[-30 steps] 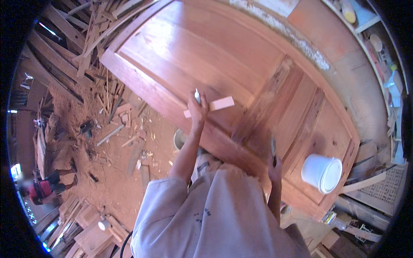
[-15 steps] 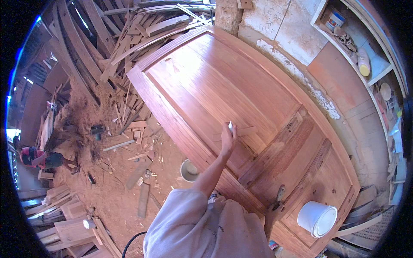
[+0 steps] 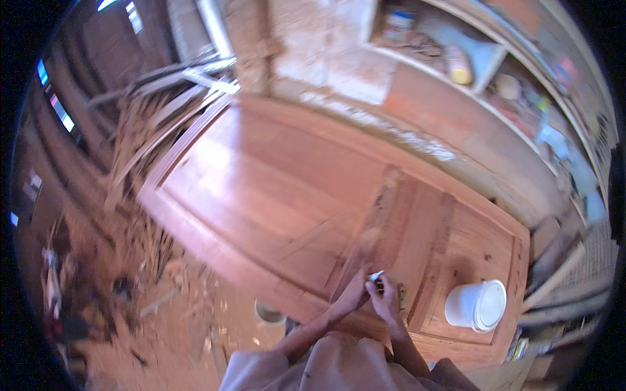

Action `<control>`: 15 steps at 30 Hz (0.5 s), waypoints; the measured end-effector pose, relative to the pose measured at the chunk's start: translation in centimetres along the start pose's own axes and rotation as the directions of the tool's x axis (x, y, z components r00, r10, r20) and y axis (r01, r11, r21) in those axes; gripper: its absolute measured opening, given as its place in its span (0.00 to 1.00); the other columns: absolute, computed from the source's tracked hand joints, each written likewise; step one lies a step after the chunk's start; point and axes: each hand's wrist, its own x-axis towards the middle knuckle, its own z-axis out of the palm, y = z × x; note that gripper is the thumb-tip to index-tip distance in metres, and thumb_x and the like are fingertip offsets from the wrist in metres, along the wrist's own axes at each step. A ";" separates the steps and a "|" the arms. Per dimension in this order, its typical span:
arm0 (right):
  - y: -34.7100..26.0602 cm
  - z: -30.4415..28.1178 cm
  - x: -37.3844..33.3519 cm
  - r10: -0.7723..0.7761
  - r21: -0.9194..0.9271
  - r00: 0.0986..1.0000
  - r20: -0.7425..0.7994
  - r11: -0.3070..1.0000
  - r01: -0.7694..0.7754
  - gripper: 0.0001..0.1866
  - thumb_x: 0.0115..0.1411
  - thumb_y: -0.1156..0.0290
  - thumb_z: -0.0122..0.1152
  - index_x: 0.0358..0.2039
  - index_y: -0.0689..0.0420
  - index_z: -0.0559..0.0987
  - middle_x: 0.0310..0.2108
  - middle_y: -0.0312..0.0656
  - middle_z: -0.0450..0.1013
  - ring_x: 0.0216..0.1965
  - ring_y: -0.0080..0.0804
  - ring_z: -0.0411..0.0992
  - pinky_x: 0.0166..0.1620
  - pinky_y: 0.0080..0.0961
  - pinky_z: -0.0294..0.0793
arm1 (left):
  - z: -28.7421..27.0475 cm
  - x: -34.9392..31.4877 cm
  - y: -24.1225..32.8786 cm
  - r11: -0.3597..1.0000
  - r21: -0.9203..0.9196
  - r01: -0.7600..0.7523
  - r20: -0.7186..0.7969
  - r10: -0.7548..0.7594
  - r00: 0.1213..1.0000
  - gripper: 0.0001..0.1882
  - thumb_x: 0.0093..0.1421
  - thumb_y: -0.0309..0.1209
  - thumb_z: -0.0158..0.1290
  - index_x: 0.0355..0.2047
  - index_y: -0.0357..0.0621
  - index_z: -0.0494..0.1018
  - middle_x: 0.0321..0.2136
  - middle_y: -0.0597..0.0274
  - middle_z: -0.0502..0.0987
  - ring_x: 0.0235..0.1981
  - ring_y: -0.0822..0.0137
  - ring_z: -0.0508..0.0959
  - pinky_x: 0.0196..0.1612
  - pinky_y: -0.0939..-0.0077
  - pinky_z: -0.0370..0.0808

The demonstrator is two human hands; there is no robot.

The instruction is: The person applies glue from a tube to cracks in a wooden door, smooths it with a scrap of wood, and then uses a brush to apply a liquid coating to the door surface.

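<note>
Both hands meet over the near side of a large reddish wooden panel door [image 3: 293, 195]. My left hand [image 3: 352, 291] is closed around a small white-tipped thing [image 3: 376, 276], like a small tube or bottle, mostly hidden by the fingers. My right hand [image 3: 386, 298] has its fingers closed at the same white tip, beside the left. Just right of the right hand lies a narrow flat tool [image 3: 402, 297], blurred, on the door. A faint thin wooden strip [image 3: 316, 236] rests on the large door panel.
A white lidded bucket [image 3: 476, 306] stands on the door's right end. Shelves [image 3: 486, 75] with jars and bottles run along the wall. Scrap wood [image 3: 163, 124] is heaped at far left. A pale bucket [image 3: 268, 311] sits on the sawdust-covered floor beside the door.
My left hand has drawn back toward me from the large panel with the white-tipped thing. My right hand has left the flat tool and joined it. The view has swung right.
</note>
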 end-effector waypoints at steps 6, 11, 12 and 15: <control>2.3 -0.5 3.1 -0.167 -0.184 0.982 -0.087 0.972 0.149 0.09 0.58 0.70 0.63 0.37 0.59 0.77 0.31 0.44 0.75 0.30 0.31 0.76 0.35 0.28 0.75 | -1.2 1.5 2.0 0.986 0.141 0.087 -0.001 -0.088 0.996 0.36 0.53 0.24 0.59 0.60 0.32 0.55 0.42 0.36 0.71 0.45 0.40 0.72 0.49 0.53 0.70; 0.8 -2.1 8.6 0.049 -0.190 0.992 -0.114 0.979 -0.070 0.10 0.59 0.69 0.62 0.39 0.57 0.75 0.32 0.41 0.76 0.32 0.27 0.75 0.38 0.28 0.74 | -4.5 0.0 12.6 0.687 0.723 -0.065 -0.036 0.131 0.991 0.33 0.54 0.29 0.61 0.57 0.31 0.61 0.44 0.39 0.72 0.45 0.40 0.73 0.48 0.53 0.71; 2.2 -3.4 11.1 -0.209 -0.072 0.955 -0.212 0.978 0.198 0.08 0.61 0.71 0.60 0.40 0.57 0.75 0.34 0.39 0.76 0.36 0.25 0.74 0.42 0.26 0.74 | -5.4 -0.4 12.1 0.736 0.671 0.090 -0.182 0.046 0.982 0.31 0.55 0.29 0.60 0.56 0.32 0.61 0.45 0.41 0.72 0.44 0.42 0.73 0.47 0.54 0.72; -3.8 -8.6 19.0 -0.169 0.043 0.936 -0.309 0.981 0.192 0.10 0.62 0.76 0.55 0.44 0.59 0.75 0.39 0.40 0.77 0.42 0.27 0.75 0.48 0.28 0.74 | -9.5 -4.6 12.5 0.880 0.422 0.220 -0.489 0.017 0.872 0.27 0.59 0.31 0.57 0.56 0.33 0.63 0.45 0.45 0.72 0.43 0.49 0.74 0.44 0.60 0.74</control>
